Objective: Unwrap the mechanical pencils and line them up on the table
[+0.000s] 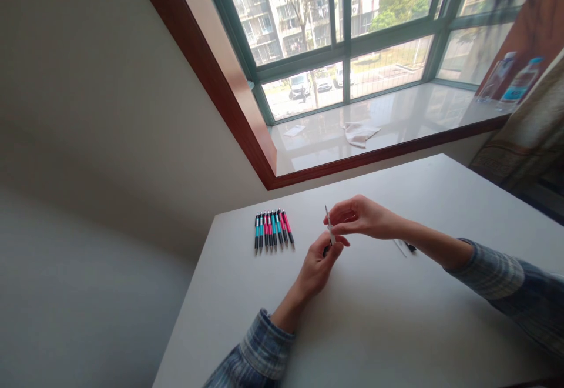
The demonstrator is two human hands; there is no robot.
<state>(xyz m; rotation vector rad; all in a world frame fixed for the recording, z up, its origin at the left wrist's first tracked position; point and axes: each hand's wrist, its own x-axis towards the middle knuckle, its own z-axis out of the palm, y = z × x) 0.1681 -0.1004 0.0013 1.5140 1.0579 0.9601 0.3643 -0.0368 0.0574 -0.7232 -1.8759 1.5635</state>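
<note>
My left hand (319, 264) is closed around a slim pen part (332, 237), pale at the top with something dark lower in the grip. From its upper end a thin pointed stick, like a refill tip, rises. My right hand (359, 217) meets it from the right, thumb and fingertips pinched at the pen part where the stick comes out. Fingers cover much of the piece. Left of the hands, several pens (273, 230) with blue or pink barrels and black grips lie side by side in a row.
Beyond the right wrist, thin white sticks (400, 248) and a small black piece (410, 247) lie on the white table (374, 329). On the windowsill behind rest a crumpled cloth (360, 134), a flat white paper (294, 131) and a blue-capped bottle (522, 85).
</note>
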